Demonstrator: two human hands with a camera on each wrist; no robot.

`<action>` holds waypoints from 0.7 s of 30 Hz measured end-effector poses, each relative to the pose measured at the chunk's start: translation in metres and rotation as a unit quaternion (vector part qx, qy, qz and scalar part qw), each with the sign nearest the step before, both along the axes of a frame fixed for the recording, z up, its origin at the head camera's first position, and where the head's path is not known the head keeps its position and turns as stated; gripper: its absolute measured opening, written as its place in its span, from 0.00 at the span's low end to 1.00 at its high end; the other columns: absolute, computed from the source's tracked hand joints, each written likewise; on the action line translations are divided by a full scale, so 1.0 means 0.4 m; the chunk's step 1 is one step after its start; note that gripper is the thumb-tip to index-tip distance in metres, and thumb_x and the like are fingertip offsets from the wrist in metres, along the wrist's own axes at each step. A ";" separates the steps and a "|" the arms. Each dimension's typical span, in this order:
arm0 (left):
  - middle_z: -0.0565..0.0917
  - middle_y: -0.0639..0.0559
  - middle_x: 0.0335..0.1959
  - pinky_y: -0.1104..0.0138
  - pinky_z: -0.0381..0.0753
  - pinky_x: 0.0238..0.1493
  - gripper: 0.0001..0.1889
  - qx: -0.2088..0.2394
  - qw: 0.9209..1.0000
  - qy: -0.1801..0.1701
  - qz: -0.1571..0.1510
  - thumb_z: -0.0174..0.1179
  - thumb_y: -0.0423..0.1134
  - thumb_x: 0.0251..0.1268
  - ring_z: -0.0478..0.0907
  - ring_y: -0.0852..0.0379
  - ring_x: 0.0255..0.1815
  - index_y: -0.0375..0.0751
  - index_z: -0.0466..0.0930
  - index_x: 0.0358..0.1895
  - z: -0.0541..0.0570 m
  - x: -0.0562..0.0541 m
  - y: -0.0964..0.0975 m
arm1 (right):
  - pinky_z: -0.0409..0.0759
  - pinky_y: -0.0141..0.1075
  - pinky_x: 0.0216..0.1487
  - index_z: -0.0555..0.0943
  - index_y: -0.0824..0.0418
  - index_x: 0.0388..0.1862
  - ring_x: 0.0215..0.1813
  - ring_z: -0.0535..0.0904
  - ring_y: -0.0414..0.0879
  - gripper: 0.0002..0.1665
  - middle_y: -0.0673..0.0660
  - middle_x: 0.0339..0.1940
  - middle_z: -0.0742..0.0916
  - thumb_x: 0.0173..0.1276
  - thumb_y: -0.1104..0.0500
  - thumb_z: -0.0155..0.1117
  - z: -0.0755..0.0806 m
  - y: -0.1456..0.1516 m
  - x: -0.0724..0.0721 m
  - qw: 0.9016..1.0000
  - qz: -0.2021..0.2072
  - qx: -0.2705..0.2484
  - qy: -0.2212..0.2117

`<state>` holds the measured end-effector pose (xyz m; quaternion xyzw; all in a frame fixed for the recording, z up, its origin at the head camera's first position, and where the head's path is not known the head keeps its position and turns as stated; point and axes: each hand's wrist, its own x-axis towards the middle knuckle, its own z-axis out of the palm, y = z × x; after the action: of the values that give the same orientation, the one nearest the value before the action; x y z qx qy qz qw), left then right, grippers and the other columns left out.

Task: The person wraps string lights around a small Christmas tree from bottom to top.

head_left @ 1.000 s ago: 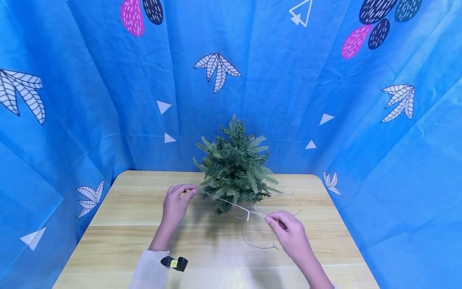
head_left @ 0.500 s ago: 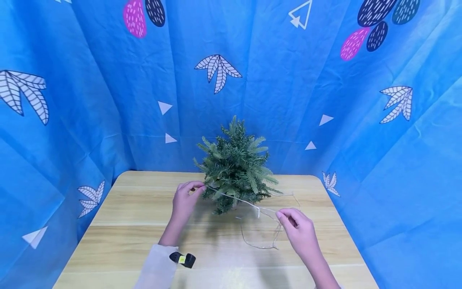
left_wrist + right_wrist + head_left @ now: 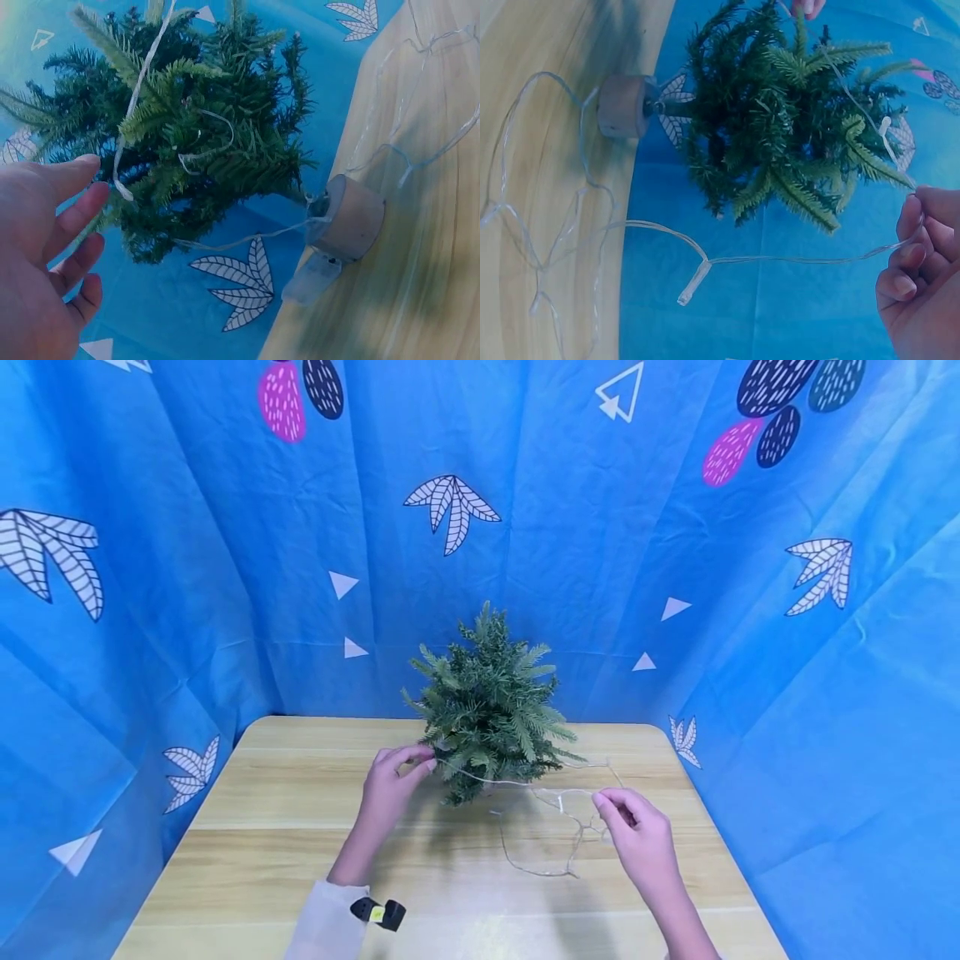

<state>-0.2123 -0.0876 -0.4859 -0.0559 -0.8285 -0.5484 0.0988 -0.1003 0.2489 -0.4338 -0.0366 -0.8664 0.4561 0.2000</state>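
A small artificial Christmas tree (image 3: 487,702) stands at the back middle of the table, on a round base (image 3: 352,217). A thin string light (image 3: 802,260) runs across its front and is wound partly through the branches. In the head view my right hand (image 3: 645,839), at the tree's right, pinches the strand between thumb and fingers. My left hand (image 3: 390,793) is at the tree's lower left, its fingertips beside the strand. In the left wrist view its fingers are loosely bent near a small bulb (image 3: 125,192), with no wire visible between them.
Loose loops of the string light (image 3: 517,864) lie on the wooden table (image 3: 247,835) right of and in front of the tree. A translucent box (image 3: 311,279) sits by the base. Blue patterned cloth (image 3: 570,568) hangs behind and at both sides.
My right hand has moved right and slightly up, and the strand's bulb has shifted right. My left hand has come rightward to the tree's lower left branches. The strand now sags more.
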 end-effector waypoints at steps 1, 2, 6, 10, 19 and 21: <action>0.85 0.57 0.48 0.55 0.74 0.51 0.12 -0.005 1.000 0.008 -0.001 0.70 0.47 0.63 0.72 0.58 0.52 0.55 0.88 0.49 0.004 0.007 0.003 | 0.78 0.31 0.29 0.87 0.55 0.40 0.28 0.76 0.40 0.08 0.53 0.29 0.85 0.72 0.52 0.67 -0.001 0.002 0.000 1.000 -0.001 0.000 0.001; 0.85 0.58 0.49 0.54 0.74 0.52 0.12 -0.006 1.000 0.015 -0.004 0.70 0.47 0.63 0.72 0.58 0.53 0.55 0.88 0.48 0.011 0.015 0.006 | 0.78 0.31 0.29 0.87 0.55 0.39 0.27 0.76 0.40 0.08 0.54 0.29 0.85 0.72 0.53 0.67 -0.001 0.003 -0.001 1.000 -0.003 0.001 0.003; 0.85 0.61 0.50 0.54 0.73 0.54 0.11 -0.003 0.999 0.049 -0.008 0.71 0.46 0.62 0.70 0.61 0.53 0.57 0.88 0.47 0.043 0.050 0.028 | 0.78 0.30 0.30 0.87 0.55 0.40 0.28 0.76 0.40 0.08 0.54 0.28 0.85 0.72 0.53 0.67 -0.003 0.007 -0.003 1.000 -0.009 0.005 0.006; 0.87 0.62 0.48 0.59 0.75 0.50 0.11 -0.033 0.992 0.122 -0.020 0.72 0.44 0.61 0.71 0.63 0.52 0.56 0.88 0.46 0.074 0.084 0.061 | 0.78 0.31 0.30 0.87 0.55 0.40 0.28 0.76 0.40 0.08 0.53 0.28 0.84 0.72 0.53 0.67 0.001 0.007 -0.005 1.000 -0.014 0.005 0.005; 0.89 0.60 0.42 0.61 0.69 0.50 0.10 -0.144 0.944 0.295 -0.035 0.72 0.43 0.56 0.73 0.61 0.41 0.52 0.88 0.43 0.135 0.155 0.167 | 0.78 0.31 0.29 0.87 0.56 0.40 0.29 0.76 0.40 0.08 0.51 0.29 0.85 0.72 0.53 0.67 0.005 0.004 -0.006 1.000 -0.003 0.001 0.004; 0.89 0.60 0.41 0.62 0.70 0.48 0.10 -0.148 0.935 0.320 -0.045 0.73 0.41 0.55 0.74 0.60 0.40 0.51 0.88 0.42 0.139 0.161 0.195 | 0.78 0.31 0.30 0.87 0.55 0.40 0.29 0.76 0.40 0.09 0.52 0.30 0.85 0.73 0.52 0.66 0.005 0.004 -0.005 1.000 -0.002 -0.003 0.003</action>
<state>-0.1480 -0.0096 -0.4304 -0.2793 -0.8214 -0.3769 0.3243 -0.1025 0.2505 -0.4320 -0.0372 -0.8645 0.4583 0.2031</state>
